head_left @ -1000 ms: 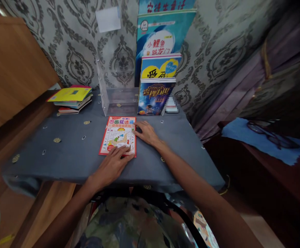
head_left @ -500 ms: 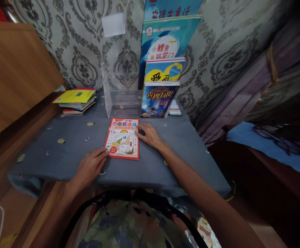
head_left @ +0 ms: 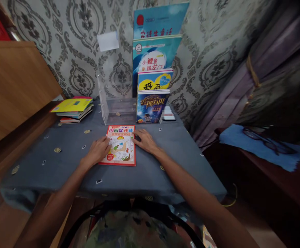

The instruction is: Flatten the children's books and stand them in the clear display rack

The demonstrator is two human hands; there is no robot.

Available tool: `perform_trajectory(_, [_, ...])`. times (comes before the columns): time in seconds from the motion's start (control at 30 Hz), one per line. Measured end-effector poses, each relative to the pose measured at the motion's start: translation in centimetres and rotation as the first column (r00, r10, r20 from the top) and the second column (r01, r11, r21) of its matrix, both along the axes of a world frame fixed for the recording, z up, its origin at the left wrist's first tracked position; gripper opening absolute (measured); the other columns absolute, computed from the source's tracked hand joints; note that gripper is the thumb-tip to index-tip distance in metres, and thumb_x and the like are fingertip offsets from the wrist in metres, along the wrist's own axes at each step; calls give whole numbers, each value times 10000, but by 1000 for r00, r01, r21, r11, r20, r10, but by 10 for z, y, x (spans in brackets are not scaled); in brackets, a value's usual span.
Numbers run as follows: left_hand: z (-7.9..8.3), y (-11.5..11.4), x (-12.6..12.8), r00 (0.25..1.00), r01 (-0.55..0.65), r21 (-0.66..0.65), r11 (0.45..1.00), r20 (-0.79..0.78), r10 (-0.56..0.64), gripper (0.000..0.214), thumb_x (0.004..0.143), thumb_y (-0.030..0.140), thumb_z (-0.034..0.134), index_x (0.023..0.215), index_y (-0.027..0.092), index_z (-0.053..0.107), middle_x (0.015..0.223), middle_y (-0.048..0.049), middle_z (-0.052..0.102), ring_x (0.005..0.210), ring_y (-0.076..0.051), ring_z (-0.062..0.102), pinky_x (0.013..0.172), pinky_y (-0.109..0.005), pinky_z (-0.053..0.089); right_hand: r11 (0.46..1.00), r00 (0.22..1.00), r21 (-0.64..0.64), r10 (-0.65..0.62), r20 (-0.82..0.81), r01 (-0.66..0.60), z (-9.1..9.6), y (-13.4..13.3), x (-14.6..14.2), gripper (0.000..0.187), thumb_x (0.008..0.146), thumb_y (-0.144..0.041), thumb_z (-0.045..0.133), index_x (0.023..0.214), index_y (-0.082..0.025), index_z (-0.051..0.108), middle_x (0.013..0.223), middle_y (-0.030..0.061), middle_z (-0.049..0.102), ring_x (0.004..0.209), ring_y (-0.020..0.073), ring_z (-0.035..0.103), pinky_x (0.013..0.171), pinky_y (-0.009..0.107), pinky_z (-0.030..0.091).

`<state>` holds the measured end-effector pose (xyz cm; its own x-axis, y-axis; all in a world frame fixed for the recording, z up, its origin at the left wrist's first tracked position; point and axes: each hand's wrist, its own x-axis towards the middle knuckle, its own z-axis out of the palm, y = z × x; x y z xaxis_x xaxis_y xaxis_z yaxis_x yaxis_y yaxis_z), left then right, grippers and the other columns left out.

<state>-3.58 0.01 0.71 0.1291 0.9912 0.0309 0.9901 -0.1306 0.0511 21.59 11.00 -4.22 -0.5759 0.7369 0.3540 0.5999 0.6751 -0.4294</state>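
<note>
A thin red-bordered picture book (head_left: 121, 146) lies flat in the middle of the grey-clothed table (head_left: 62, 162). My left hand (head_left: 98, 151) rests on the book's left edge, fingers spread and flat. My right hand (head_left: 145, 140) lies at the book's right edge near its top corner, fingers stretched out on the cloth and cover. Neither hand lifts anything. Behind the book stands a clear acrylic book stand (head_left: 114, 103) with several upright books (head_left: 151, 105) leaning in its right half.
A low stack of books with a yellow one on top (head_left: 72, 108) sits at the table's back left. A wooden panel (head_left: 13, 86) rises on the left. Patterned wallpaper (head_left: 83, 51) backs the table. At the right hangs a curtain (head_left: 263, 69), and glasses lie on blue cloth (head_left: 258, 144).
My left hand has slid from the book's bottom right corner, past its lower left corner, up to its left edge. The right hand stays at the right edge.
</note>
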Motion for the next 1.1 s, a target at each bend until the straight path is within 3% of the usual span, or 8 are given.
perform_trajectory(0.13, [13, 23, 23, 994, -39, -29, 999, -105, 36, 340, 1002, 325, 416, 1197, 127, 612, 1311, -183, 621, 1203, -318, 591, 977, -459, 482, 1000, 999, -18, 2, -42, -3, 2, 0, 0, 306, 941, -244, 585, 1225, -162, 664, 1163, 127, 722, 1070, 248, 643, 1043, 447, 434])
perform_trajectory(0.3, [21, 45, 67, 996, -64, -80, 995, -73, 59, 495, 1018, 473, 377, 1180, 85, 639, 1275, -230, 623, 1225, -364, 572, 979, -477, 479, 998, 992, -67, -7, -123, -2, 5, 1, 3, 308, 969, -187, 493, 1211, -194, 683, 1156, 101, 740, 1079, 236, 646, 992, 409, 473])
perform_trajectory(0.5, [7, 52, 99, 993, -113, -35, 993, -43, 112, 760, 940, 676, 402, 1365, 56, 511, 1406, -326, 489, 1329, -501, 420, 956, -701, 410, 992, 992, -121, -40, -121, 25, 7, 3, 6, 340, 968, -162, 474, 1244, -191, 671, 1166, 93, 737, 1095, 224, 644, 982, 366, 479])
perform_trajectory(0.7, [3, 53, 97, 997, -72, -61, 995, -44, 70, 689, 921, 627, 461, 1357, 95, 487, 1408, -299, 495, 1335, -475, 425, 965, -677, 414, 992, 983, -106, -85, -164, 69, 3, 8, 6, 342, 942, -141, 498, 1237, -194, 664, 1197, 91, 724, 1124, 229, 633, 1016, 389, 467])
perform_trajectory(0.8, [5, 51, 82, 992, 93, -131, 987, -72, -103, 574, 904, 486, 540, 1324, 97, 494, 1414, -284, 508, 1356, -426, 444, 1004, -579, 435, 989, 976, -97, -125, -176, 109, 2, 9, 7, 355, 942, -139, 494, 1256, -195, 650, 1234, 103, 709, 1159, 236, 619, 1036, 410, 458])
perform_trajectory(0.93, [7, 39, 61, 938, 321, -195, 927, -69, -339, 463, 836, 309, 611, 1260, 143, 526, 1430, -221, 530, 1370, -368, 464, 1028, -471, 453, 977, 975, -155, -168, -146, 146, 6, 8, 7, 340, 957, -172, 494, 1255, -190, 657, 1149, 104, 740, 1063, 230, 667, 978, 381, 490])
perform_trajectory(1.0, [10, 32, 61, 936, 326, -174, 929, -81, -343, 397, 842, 266, 594, 1219, 150, 549, 1375, -206, 576, 1317, -356, 515, 997, -454, 478, 975, 974, -185, -156, -163, 125, 9, 6, 6, 341, 956, -168, 488, 1243, -197, 670, 1064, 80, 764, 994, 216, 690, 946, 352, 501])
perform_trajectory(1.1, [15, 22, 77, 961, 215, -101, 971, -154, -229, 283, 918, 245, 494, 1158, 129, 590, 1225, -206, 655, 1175, -334, 610, 905, -432, 524, 969, 968, -226, -145, -207, 97, 13, 4, 6, 351, 944, -148, 481, 1222, -196, 690, 965, 54, 782, 903, 203, 707, 913, 335, 510])
